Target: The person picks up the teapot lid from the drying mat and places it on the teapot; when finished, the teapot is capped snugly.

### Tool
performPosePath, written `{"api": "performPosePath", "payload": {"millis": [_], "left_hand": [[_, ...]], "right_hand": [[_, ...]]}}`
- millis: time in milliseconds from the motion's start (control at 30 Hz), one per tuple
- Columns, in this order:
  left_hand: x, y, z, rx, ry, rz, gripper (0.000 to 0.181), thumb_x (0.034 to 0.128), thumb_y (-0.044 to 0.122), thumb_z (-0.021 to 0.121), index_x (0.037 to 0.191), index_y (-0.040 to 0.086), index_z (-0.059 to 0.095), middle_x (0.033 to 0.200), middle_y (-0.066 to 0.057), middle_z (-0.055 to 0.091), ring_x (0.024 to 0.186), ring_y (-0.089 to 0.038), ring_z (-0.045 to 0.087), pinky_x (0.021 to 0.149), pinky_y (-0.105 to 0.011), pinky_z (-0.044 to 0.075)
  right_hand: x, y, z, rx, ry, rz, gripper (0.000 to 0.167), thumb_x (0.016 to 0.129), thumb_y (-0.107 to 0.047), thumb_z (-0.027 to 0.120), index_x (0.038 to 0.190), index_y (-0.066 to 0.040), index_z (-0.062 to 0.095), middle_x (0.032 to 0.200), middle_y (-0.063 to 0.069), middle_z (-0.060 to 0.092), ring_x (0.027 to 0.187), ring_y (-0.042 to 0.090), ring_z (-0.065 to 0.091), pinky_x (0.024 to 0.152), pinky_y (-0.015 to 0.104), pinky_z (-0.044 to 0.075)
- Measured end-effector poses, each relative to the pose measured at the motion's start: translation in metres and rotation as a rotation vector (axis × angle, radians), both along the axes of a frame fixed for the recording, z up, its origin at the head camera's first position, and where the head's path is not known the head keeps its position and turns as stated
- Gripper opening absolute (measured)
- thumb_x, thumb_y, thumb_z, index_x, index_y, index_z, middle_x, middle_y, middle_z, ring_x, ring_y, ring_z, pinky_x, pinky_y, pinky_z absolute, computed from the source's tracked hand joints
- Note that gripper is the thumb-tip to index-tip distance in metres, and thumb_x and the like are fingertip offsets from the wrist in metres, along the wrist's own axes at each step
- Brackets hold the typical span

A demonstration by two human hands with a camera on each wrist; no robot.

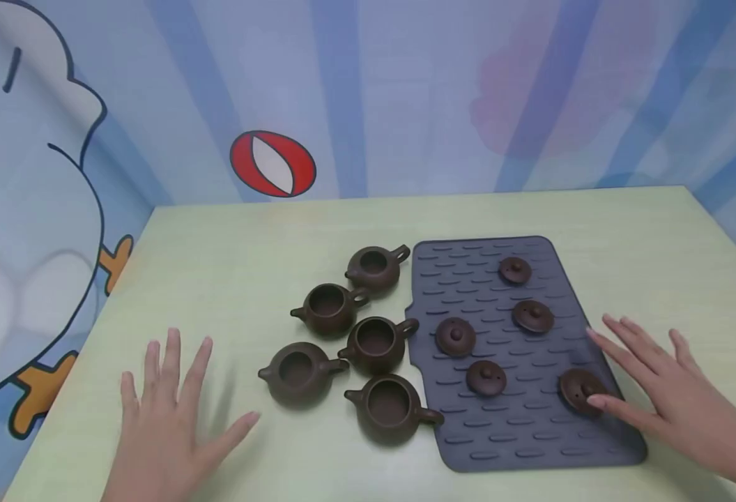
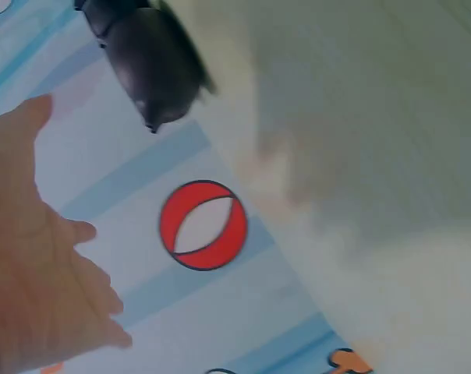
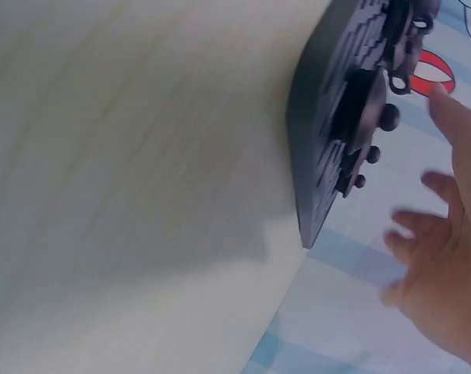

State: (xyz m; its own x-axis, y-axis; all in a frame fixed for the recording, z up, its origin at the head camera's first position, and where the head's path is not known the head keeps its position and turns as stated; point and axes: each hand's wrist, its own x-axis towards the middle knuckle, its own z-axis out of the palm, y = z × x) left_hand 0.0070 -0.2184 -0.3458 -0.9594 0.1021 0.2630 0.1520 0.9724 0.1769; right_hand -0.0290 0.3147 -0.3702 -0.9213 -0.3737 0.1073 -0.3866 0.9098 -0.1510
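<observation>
My left hand (image 1: 166, 425) is spread with straight fingers over the table's left side, holding nothing. Nearest to it is a dark brown lidless teapot (image 1: 297, 374), its spout toward the hand. Several similar teapots cluster beside it, among them one at the front (image 1: 388, 409) and one at the back (image 1: 374, 270). My right hand (image 1: 675, 390) hovers over the right edge of a grey ridged mat (image 1: 525, 436), fingers extended. Its thumb overlaps a brown teapot lid (image 1: 578, 390) in the head view; whether they touch I cannot tell. In the left wrist view a teapot (image 2: 157, 70) appears.
More round lids with knobs lie on the mat, such as one at the back (image 1: 515, 270) and one at the left (image 1: 455, 337). The pale table (image 1: 230, 258) meets a blue striped backdrop (image 1: 405, 104) printed with a red and white ball (image 1: 272, 164).
</observation>
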Motion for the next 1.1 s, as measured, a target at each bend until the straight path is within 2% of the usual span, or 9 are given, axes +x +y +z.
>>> {"api": "performPosePath", "payload": {"millis": [100, 233, 367, 433, 467, 567, 667, 867, 1100], "left_hand": [[0.002, 0.015, 0.005, 0.029, 0.051, -0.190, 0.085, 0.0764, 0.052, 0.068, 0.144, 0.014, 0.035, 0.148, -0.013, 0.034, 0.137, -0.031, 0.027, 0.110, -0.057, 0.016], [0.000, 0.045, 0.014, 0.024, 0.005, -0.508, 0.061, 0.0788, 0.035, 0.073, 0.133, 0.015, 0.051, 0.131, 0.001, 0.055, 0.119, -0.016, 0.051, 0.101, -0.043, 0.038], [-0.009, 0.068, 0.024, 0.070, -0.150, -0.691, 0.049, 0.0862, 0.035, 0.066, 0.131, 0.021, 0.053, 0.130, 0.007, 0.055, 0.117, -0.011, 0.052, 0.097, -0.040, 0.044], [-0.015, 0.076, 0.027, 0.081, -0.232, -0.731, 0.050, 0.0900, 0.038, 0.060, 0.136, 0.023, 0.048, 0.135, 0.008, 0.051, 0.122, -0.012, 0.049, 0.100, -0.040, 0.041], [-0.018, 0.079, 0.028, 0.083, -0.253, -0.749, 0.050, 0.0912, 0.040, 0.058, 0.137, 0.024, 0.046, 0.137, 0.008, 0.048, 0.124, -0.012, 0.047, 0.101, -0.040, 0.040], [-0.027, 0.089, 0.028, 0.058, -0.281, -0.801, 0.053, 0.0922, 0.042, 0.055, 0.140, 0.024, 0.042, 0.142, 0.008, 0.043, 0.128, -0.013, 0.042, 0.105, -0.038, 0.036], [-0.037, 0.100, 0.025, 0.027, -0.271, -0.860, 0.056, 0.0910, 0.043, 0.057, 0.141, 0.022, 0.042, 0.142, 0.006, 0.043, 0.129, -0.012, 0.041, 0.106, -0.036, 0.035], [-0.053, 0.113, 0.016, -0.001, -0.317, -0.927, 0.058, 0.0898, 0.042, 0.059, 0.140, 0.017, 0.043, 0.143, 0.004, 0.043, 0.131, -0.016, 0.040, 0.106, -0.034, 0.035], [-0.062, 0.114, 0.017, 0.056, -0.482, -0.872, 0.058, 0.0897, 0.038, 0.060, 0.141, 0.019, 0.042, 0.142, 0.006, 0.043, 0.131, -0.008, 0.038, 0.102, -0.030, 0.039]], "right_hand": [[0.009, -0.002, -0.002, -0.050, -0.031, 0.085, 0.080, 0.074, -0.039, 0.075, 0.143, -0.023, 0.038, 0.141, 0.009, 0.041, 0.125, 0.031, 0.040, 0.112, 0.043, 0.013], [0.015, -0.003, -0.004, -0.022, 0.088, 0.172, 0.062, 0.066, -0.029, 0.082, 0.123, -0.022, 0.060, 0.119, -0.002, 0.060, 0.103, 0.020, 0.056, 0.086, 0.021, 0.041], [0.010, 0.000, -0.004, -0.020, 0.189, 0.273, 0.038, 0.090, -0.047, 0.053, 0.109, -0.018, 0.068, 0.107, -0.004, 0.065, 0.091, 0.017, 0.063, 0.074, 0.019, 0.048], [0.006, 0.002, -0.004, -0.031, 0.201, 0.309, 0.053, 0.094, -0.051, 0.031, 0.108, -0.017, 0.069, 0.104, -0.004, 0.066, 0.088, 0.016, 0.064, 0.071, 0.018, 0.048], [0.003, 0.003, -0.003, -0.042, 0.197, 0.324, 0.049, 0.095, -0.049, 0.034, 0.107, -0.017, 0.069, 0.102, -0.004, 0.067, 0.086, 0.015, 0.064, 0.070, 0.018, 0.049], [-0.006, 0.001, 0.000, -0.063, 0.174, 0.359, 0.028, 0.078, -0.028, 0.073, 0.104, -0.017, 0.071, 0.097, -0.005, 0.068, 0.082, 0.013, 0.064, 0.065, 0.023, 0.051], [-0.016, 0.000, 0.004, -0.072, 0.139, 0.401, 0.049, 0.051, 0.000, 0.083, 0.096, -0.017, 0.073, 0.092, -0.006, 0.067, 0.078, 0.011, 0.063, 0.061, 0.021, 0.050], [-0.028, -0.001, 0.013, -0.051, 0.020, 0.446, 0.039, 0.059, -0.004, 0.083, 0.089, -0.025, 0.067, 0.088, -0.014, 0.059, 0.072, 0.002, 0.059, 0.056, 0.020, 0.048], [-0.033, -0.005, 0.022, -0.052, -0.100, 0.389, 0.036, 0.074, -0.008, 0.075, 0.098, -0.028, 0.058, 0.089, -0.018, 0.055, 0.072, -0.006, 0.053, 0.056, 0.022, 0.046]]}}
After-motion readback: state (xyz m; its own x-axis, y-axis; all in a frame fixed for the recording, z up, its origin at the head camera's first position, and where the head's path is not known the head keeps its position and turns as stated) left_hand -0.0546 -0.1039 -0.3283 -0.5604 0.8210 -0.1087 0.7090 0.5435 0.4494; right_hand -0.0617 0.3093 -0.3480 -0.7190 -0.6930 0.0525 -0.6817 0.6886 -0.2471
